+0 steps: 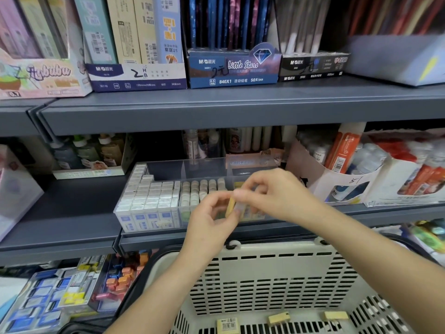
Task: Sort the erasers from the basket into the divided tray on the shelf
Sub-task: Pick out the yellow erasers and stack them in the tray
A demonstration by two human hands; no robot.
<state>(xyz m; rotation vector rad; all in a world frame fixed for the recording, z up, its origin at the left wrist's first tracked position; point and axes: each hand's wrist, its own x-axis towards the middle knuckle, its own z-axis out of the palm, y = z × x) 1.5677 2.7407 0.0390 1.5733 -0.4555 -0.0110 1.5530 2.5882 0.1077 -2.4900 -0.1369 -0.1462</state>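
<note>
Yellow slim wrapped eraser [230,208] pinched between left hand [212,220] and right hand [272,196], both grips narrow on it, just near of clear divided plastic tray [187,168] on grey shelf [72,213] | tray's left sections packed with white block erasers [149,196] | three pale yellow erasers [279,318] lie unsorted in cream slotted basket [265,273], nearest.

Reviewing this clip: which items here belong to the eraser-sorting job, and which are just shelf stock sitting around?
Job:
yellow eraser, held up in front of the tray
divided tray, partly filled
basket
three erasers lying in the basket's bottom

Just sitting around:
pencil boxes on the upper shelf
bottles in the box to the right
stationery trays on the lower shelf
</note>
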